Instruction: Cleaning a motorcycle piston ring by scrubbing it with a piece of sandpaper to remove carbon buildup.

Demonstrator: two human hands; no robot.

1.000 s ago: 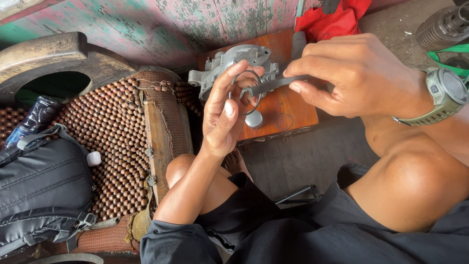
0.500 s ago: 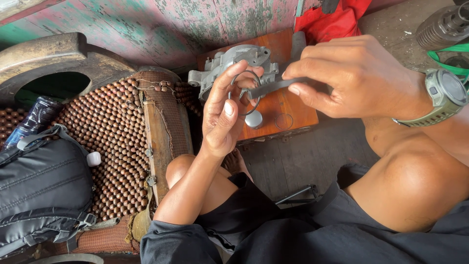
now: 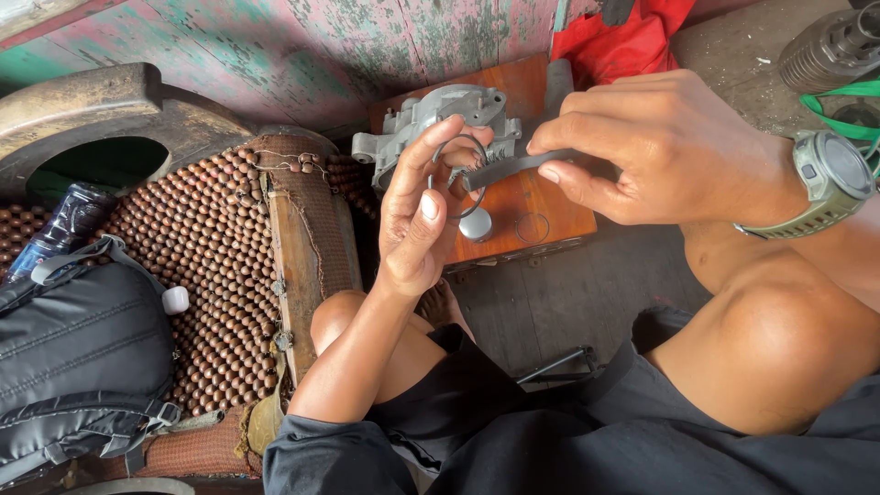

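My left hand (image 3: 423,215) holds a thin dark metal ring (image 3: 456,174) upright between thumb and fingertips. My right hand (image 3: 655,147), with a green watch on its wrist, grips a dark flat tool (image 3: 513,169) whose tip touches the ring. Behind both hands, a grey cast metal engine part (image 3: 440,115) lies on a small reddish wooden stool (image 3: 541,202). A small round silver cap (image 3: 475,225) and a second thin ring (image 3: 532,227) rest on the stool's top.
A brown beaded seat cover (image 3: 211,247) lies at left with a black backpack (image 3: 78,357) and a dark bottle (image 3: 60,229) on it. A red cloth (image 3: 632,37) and a finned metal cylinder (image 3: 830,46) sit at the top right. My bent knees fill the foreground.
Hardly anything differs; the fingers of both hands shift slightly around the ring and tool.
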